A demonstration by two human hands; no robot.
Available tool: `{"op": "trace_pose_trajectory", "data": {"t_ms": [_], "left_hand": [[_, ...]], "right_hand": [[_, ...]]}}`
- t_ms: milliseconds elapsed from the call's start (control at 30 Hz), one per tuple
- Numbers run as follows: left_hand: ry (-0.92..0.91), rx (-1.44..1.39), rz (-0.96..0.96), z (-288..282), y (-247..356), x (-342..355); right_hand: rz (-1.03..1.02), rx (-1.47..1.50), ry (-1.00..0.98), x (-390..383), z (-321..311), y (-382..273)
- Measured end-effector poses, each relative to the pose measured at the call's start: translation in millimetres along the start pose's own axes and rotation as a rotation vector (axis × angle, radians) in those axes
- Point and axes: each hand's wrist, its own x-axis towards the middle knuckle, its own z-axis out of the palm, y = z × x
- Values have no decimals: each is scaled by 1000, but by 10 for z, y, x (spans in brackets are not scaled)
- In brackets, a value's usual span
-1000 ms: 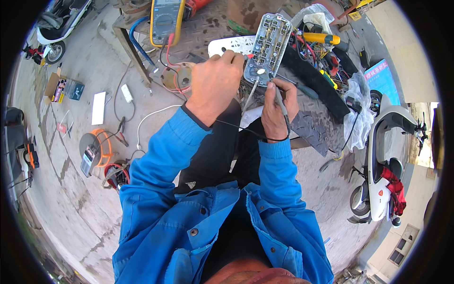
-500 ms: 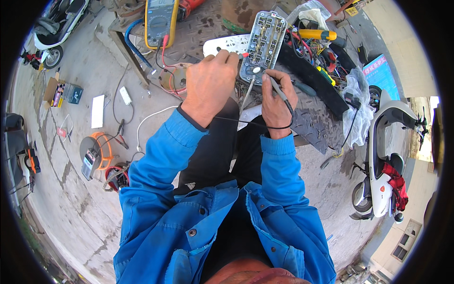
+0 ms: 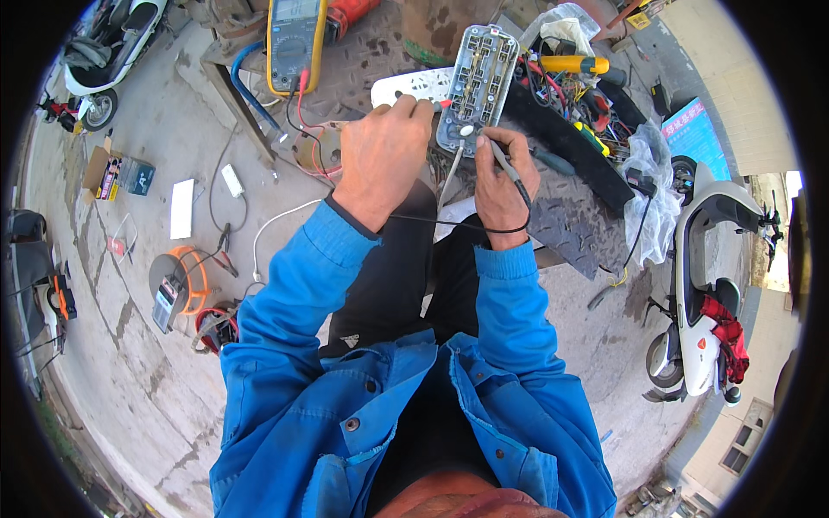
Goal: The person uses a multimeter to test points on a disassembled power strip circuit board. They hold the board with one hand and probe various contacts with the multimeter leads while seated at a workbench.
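My left hand (image 3: 384, 147) is closed round a red-tipped probe (image 3: 443, 104), mostly hidden by my fingers, at the left of a grey terminal housing (image 3: 486, 69) with several terminals inside. My right hand (image 3: 505, 177) grips a grey probe (image 3: 509, 168) at the housing's lower end, beside a small white oval part (image 3: 466, 130). Its black lead loops below my wrist. A grey cable (image 3: 451, 177) runs down from the housing. A white perforated plate (image 3: 399, 86) lies behind my left hand. A yellow multimeter (image 3: 294, 43) with red and black leads stands at upper left.
Tangled wires (image 3: 570, 99), a black case (image 3: 566, 138), a yellow-handled tool (image 3: 570, 64) and plastic bag (image 3: 648, 198) crowd the metal bench (image 3: 561, 233). Scooters (image 3: 698, 337) stand at both sides. A carton (image 3: 104, 168) and orange reel (image 3: 186, 281) lie on the concrete floor.
Both hands and the housing sit a little further left in view than a second ago. My right hand and probe have risen slightly. Both hands keep their grips.
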Motion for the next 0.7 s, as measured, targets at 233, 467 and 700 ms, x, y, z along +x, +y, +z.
{"op": "trace_pose_trajectory", "data": {"t_ms": [233, 467, 700], "left_hand": [[18, -2, -6, 8, 3, 2], [4, -44, -41, 24, -3, -62], [86, -391, -290, 136, 154, -312]], "right_hand": [[-45, 59, 24, -64, -156, -28], [-178, -84, -23, -56, -241, -8], [-170, -83, -5, -69, -208, 67]]}}
